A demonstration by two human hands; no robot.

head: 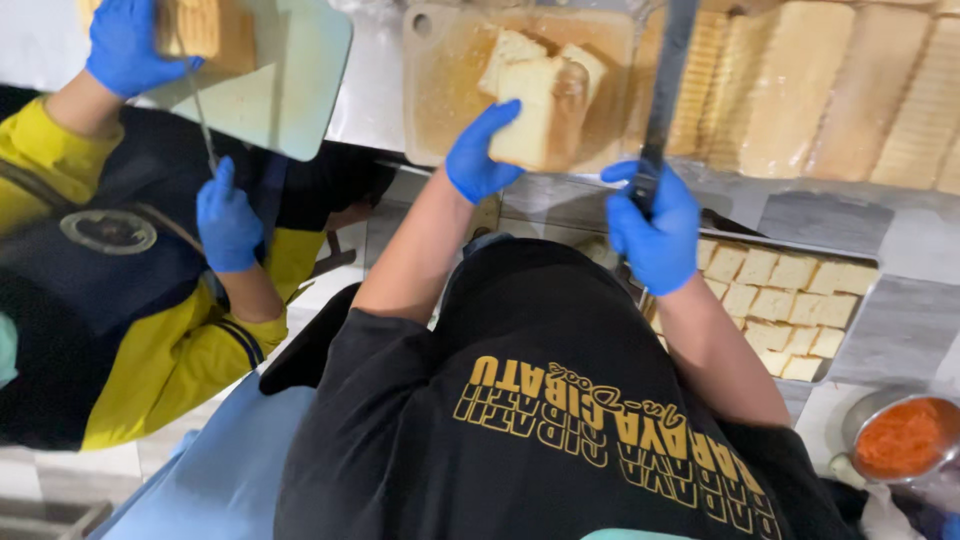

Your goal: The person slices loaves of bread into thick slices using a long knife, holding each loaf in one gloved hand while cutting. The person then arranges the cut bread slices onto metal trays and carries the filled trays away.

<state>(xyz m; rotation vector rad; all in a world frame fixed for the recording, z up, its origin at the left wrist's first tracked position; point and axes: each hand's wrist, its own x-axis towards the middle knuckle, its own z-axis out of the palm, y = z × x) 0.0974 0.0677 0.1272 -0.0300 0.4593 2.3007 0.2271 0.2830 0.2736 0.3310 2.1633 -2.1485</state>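
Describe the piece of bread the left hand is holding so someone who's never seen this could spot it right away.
Start at the tan cutting board at the top centre of the worktop. At its near edge, the left hand in a blue glove grips a pale block of bread. Unlike the slices lying loose behind it, it is the only piece being held.

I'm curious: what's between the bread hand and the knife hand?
Only bare grey counter lies between the left hand on the bread and the right hand on the knife, in the head view.

Blue-gloved left hand (pixel 480 160), seemingly black shirt (pixel 540 400)
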